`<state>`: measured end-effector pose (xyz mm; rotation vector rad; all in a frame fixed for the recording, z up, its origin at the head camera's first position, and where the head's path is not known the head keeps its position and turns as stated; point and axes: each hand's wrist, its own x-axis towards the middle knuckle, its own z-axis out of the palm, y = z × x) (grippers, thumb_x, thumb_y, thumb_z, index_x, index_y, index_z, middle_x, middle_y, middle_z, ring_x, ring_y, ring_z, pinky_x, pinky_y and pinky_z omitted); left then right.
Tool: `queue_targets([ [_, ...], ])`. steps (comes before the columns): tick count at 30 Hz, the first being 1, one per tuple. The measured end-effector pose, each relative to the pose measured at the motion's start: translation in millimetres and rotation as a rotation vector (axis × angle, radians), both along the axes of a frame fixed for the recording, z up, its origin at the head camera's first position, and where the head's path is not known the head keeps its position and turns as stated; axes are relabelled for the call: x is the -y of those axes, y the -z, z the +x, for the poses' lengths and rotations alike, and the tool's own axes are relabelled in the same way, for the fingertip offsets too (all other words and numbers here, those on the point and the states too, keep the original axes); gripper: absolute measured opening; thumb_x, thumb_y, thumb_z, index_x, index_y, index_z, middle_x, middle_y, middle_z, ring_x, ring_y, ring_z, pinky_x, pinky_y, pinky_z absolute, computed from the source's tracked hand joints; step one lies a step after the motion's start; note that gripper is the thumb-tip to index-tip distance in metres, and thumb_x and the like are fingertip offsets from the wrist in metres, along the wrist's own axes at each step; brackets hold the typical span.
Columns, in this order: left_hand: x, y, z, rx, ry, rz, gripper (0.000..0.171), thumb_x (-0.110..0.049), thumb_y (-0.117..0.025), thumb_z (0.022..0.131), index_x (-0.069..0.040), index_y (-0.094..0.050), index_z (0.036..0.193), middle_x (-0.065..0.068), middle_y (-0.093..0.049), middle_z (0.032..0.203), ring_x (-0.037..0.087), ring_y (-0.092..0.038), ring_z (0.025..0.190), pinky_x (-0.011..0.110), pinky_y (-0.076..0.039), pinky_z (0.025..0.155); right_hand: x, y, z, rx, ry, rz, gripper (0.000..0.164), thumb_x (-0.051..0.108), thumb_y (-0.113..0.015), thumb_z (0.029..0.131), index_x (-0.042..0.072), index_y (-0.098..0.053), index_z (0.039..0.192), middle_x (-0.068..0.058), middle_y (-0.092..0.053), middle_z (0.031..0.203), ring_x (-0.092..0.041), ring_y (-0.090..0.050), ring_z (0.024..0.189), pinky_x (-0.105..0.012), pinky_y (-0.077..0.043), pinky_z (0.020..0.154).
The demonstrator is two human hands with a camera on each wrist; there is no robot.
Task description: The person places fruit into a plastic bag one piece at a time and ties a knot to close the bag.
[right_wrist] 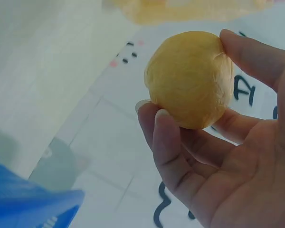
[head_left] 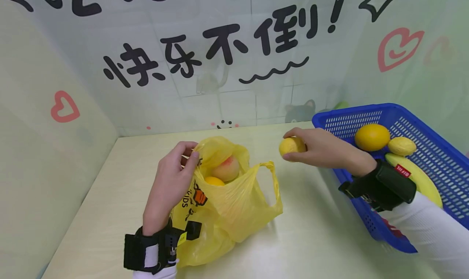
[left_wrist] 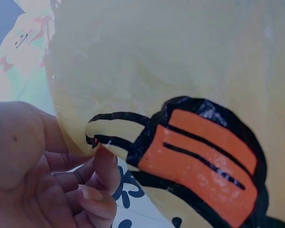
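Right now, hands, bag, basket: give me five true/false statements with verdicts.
1. The left hand grips the yellow plastic bag by its edge. True.
2. The right hand is empty. False: it holds a round yellow fruit.
3. A peach shows in the bag's opening. True.
4. The blue basket stands left of the bag. False: it stands to the right.
5. An orange-yellow fruit lies in the basket. True.

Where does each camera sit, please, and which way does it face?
Head: worn on the head, looking forward and down at the yellow bag and blue basket; left hand and right hand show.
Left wrist: worn there, looking at the bag's print; left hand shows.
Right wrist: worn there, looking at the held yellow fruit; right hand shows.
Shared: head and right wrist both show that fruit and the basket.
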<state>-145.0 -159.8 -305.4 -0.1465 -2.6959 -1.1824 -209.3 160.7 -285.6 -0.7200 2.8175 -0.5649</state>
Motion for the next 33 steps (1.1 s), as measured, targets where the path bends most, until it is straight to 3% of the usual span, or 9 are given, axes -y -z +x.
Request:
queue_targets([
  [9,0.7,-0.8,-0.4,-0.002,-0.008,0.002,0.028,-0.016,-0.051,0.103,-0.006,-0.057,0.128,0.012,-0.063,0.108,0.022,-0.059,0.085,0.027,-0.05,0.073,33.2,9.8,7.6,0.041,-0.112,-0.073,0.043,0.033,-0.068,0.09,0.012,-0.059,0.127,0.0,-0.064,0.091,-0.013,-0.055,0.074,-0.024,-0.05,0.069],
  [20,0.1,0.7,-1.8,-0.006,-0.018,0.006,0.03,-0.017,-0.052,0.102,-0.005,-0.057,0.13,0.011,-0.063,0.109,0.022,-0.06,0.084,0.022,-0.051,0.07,56.5,12.4,21.7,0.097,-0.277,-0.146,0.05,0.041,-0.072,0.088,0.017,-0.059,0.13,0.007,-0.064,0.1,-0.011,-0.055,0.083,-0.024,-0.048,0.074],
  [24,-0.3,0.3,-1.7,0.002,-0.022,0.013,0.03,-0.018,-0.053,0.102,-0.005,-0.057,0.13,0.011,-0.063,0.109,0.022,-0.06,0.083,0.021,-0.051,0.07,68.4,14.4,25.3,0.136,-0.345,-0.166,0.047,0.029,-0.071,0.09,0.017,-0.057,0.133,0.004,-0.065,0.116,-0.012,-0.056,0.09,-0.024,-0.05,0.078],
  [27,-0.7,0.1,-2.1,0.0,-0.024,0.012,0.03,-0.018,-0.053,0.102,-0.005,-0.057,0.129,0.011,-0.064,0.108,0.022,-0.06,0.082,0.021,-0.051,0.07,77.9,16.4,27.8,0.158,-0.374,-0.19,0.048,0.016,-0.067,0.088,0.016,-0.056,0.135,0.001,-0.062,0.127,-0.014,-0.057,0.102,-0.029,-0.051,0.089],
  [33,-1.5,0.6,-2.1,0.011,-0.023,0.016,0.03,-0.018,-0.053,0.102,-0.005,-0.057,0.129,0.011,-0.064,0.108,0.021,-0.06,0.081,0.021,-0.051,0.07,96.3,23.7,31.5,0.2,-0.428,-0.192,0.053,0.003,-0.063,0.083,0.018,-0.055,0.134,0.003,-0.058,0.135,-0.014,-0.054,0.118,-0.035,-0.046,0.106],
])
